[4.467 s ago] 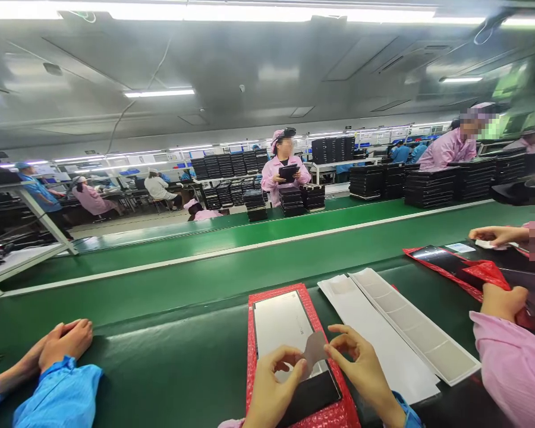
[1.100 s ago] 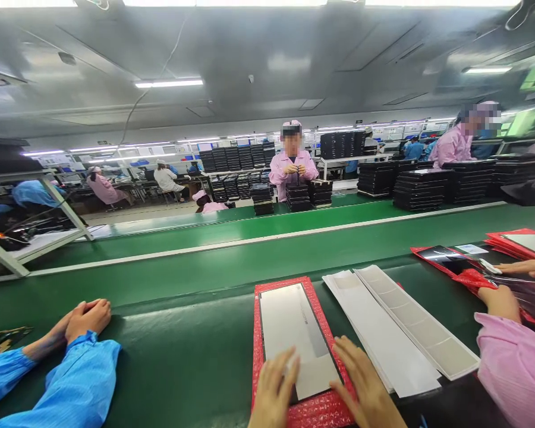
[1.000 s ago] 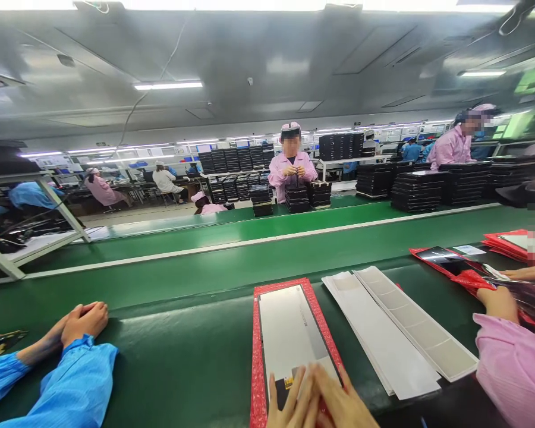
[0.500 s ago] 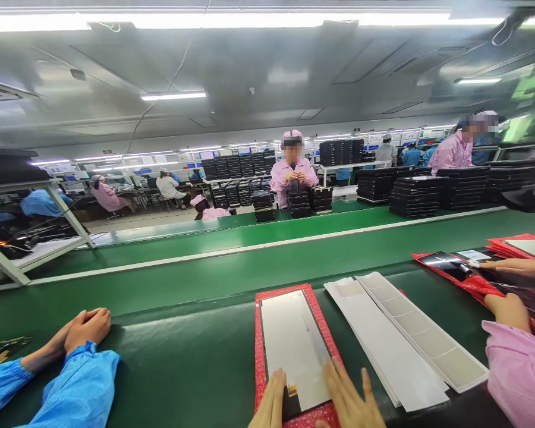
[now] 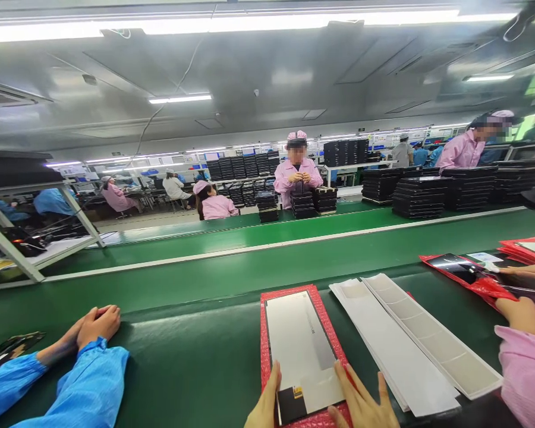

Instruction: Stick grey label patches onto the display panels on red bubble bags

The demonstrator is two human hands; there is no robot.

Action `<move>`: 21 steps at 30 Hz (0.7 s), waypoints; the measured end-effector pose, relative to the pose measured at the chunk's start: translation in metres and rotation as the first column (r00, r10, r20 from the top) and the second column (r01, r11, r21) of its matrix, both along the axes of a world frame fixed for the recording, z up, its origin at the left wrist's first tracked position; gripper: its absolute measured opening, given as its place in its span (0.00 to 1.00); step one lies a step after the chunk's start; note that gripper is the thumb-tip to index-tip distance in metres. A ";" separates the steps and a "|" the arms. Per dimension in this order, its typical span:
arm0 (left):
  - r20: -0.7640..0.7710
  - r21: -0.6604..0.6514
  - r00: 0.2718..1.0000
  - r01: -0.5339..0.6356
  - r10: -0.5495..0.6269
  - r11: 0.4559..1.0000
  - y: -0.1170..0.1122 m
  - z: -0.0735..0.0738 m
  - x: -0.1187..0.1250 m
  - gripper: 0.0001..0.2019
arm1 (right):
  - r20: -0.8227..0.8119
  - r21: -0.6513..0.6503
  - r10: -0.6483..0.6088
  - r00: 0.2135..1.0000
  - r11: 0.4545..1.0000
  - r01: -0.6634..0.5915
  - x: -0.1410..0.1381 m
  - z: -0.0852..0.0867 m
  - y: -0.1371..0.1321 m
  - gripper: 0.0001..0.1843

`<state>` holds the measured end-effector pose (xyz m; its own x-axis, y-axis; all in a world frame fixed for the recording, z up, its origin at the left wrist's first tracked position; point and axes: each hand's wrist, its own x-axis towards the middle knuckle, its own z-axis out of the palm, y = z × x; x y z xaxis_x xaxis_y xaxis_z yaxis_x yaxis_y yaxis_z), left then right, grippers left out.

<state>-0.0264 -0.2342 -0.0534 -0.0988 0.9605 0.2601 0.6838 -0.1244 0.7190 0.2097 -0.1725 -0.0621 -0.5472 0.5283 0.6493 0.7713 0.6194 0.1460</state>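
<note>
A flat display panel [image 5: 301,339] lies with its silvery back up and a dark border, with a black strip and small gold patch at its near end. Under it is a red bubble-wrap sleeve [image 5: 266,315], showing around the edges. My left hand [image 5: 264,399] touches the panel's lower left edge, fingers stretched out along it. My right hand [image 5: 366,399] rests at the lower right edge, its fingers spread and one raised. Neither hand is wrapped around the panel; the lower parts of both hands are cut off by the frame.
White label sheets [image 5: 395,351] lie right of the panel. Further right, a co-worker's pink sleeve [image 5: 524,362] reaches to red-wrapped panels [image 5: 466,273]. At left, another person's clasped hands [image 5: 98,327] rest on the green bench [image 5: 182,356]. Black stacks [image 5: 419,196] stand across the bench.
My left hand has shifted from over the panel's near end to its left edge, uncovering more of the gold patch. The right hand stays at the right edge. The view has shifted slightly.
</note>
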 end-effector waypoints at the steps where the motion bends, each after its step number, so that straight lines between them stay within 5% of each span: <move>1: 0.053 0.014 0.999 0.010 -0.010 1.000 0.003 0.004 -0.006 0.34 | -0.018 -0.019 -0.039 0.999 0.999 0.039 0.002 0.003 0.000 0.37; 5: 0.228 -0.086 0.958 -0.156 0.171 0.984 0.024 0.016 -0.035 0.32 | -0.118 -0.085 -0.177 0.977 0.982 0.168 -0.003 0.013 0.000 0.42; 9: 0.377 -0.224 0.911 -0.087 0.169 0.971 0.044 0.018 -0.042 0.24 | -0.160 -0.121 -0.168 0.973 0.981 0.150 0.001 0.008 0.004 0.38; 14: 0.230 -0.108 0.953 -0.177 0.198 0.978 0.046 0.032 -0.045 0.21 | -0.070 -0.209 -0.202 0.977 0.961 0.184 0.020 -0.001 0.011 0.28; 18: 0.169 -0.215 0.906 -0.350 0.387 0.912 0.030 0.038 -0.106 0.21 | -0.109 -0.289 -0.287 0.952 0.925 0.246 0.046 0.005 0.022 0.24; 21: -0.008 -0.280 0.824 -0.546 0.567 0.790 0.013 0.023 -0.178 0.19 | -0.152 -0.389 -0.347 0.925 0.882 0.267 0.070 0.016 0.042 0.21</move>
